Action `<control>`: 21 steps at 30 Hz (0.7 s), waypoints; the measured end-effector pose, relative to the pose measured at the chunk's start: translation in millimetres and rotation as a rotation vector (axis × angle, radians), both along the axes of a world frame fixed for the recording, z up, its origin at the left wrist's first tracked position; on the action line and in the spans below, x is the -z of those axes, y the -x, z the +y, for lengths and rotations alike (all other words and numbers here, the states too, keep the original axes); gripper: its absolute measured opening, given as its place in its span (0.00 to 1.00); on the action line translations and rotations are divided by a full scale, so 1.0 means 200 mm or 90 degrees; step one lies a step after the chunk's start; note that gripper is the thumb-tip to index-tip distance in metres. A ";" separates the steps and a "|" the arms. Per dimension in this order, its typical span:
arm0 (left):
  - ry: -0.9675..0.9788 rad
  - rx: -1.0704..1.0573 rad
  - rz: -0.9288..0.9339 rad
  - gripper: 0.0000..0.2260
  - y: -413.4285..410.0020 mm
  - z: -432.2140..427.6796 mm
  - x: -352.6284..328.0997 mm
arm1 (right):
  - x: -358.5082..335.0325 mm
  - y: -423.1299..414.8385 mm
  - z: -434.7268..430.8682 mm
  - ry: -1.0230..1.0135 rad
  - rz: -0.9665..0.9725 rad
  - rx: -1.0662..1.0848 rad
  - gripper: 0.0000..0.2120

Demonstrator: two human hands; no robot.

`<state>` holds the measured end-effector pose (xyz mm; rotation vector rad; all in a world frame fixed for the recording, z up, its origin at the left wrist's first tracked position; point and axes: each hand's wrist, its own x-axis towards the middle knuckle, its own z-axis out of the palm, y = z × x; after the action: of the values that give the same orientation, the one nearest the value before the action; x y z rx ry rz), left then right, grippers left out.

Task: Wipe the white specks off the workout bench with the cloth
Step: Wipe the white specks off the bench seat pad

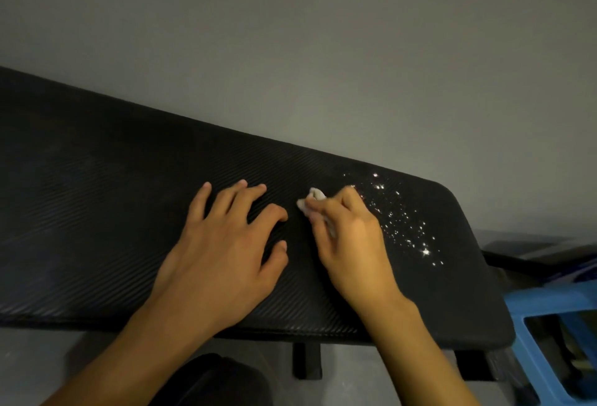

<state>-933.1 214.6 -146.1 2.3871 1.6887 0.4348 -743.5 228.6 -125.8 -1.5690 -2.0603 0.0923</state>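
Workout bench runs lengthwise left-far to right-near. Right hand grips the crumpled cloth, probably touching the pad, beside white specks near the right end. Left hand rests flat, fingers spread.

Blue plastic stool sits lower right, partly cut off by the frame edge. Plain grey wall fills everything above and left of the stool. Pale grey floor far left of the stool, same height. Dark bar just above the stool, with blurred clutter behind it, can't ID. Light is dim.
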 end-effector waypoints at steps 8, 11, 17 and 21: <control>0.001 0.004 -0.007 0.23 0.00 0.00 -0.01 | 0.04 0.04 0.45 -0.022 -0.062 0.193 0.12; 0.001 -0.003 -0.003 0.26 0.00 0.00 -0.01 | 0.04 0.10 0.36 -0.009 -0.035 0.145 0.11; 0.009 -0.015 0.009 0.33 -0.01 -0.01 -0.02 | 0.02 0.06 -0.07 0.034 -0.046 -0.003 0.09; 0.023 0.000 0.014 0.38 -0.01 -0.01 -0.04 | -0.02 0.10 0.06 0.059 -0.038 -0.001 0.09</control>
<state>-930.3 211.8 -138.0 2.3758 1.6915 0.3759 -763.9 240.1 -122.1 -1.6454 -2.1308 0.1449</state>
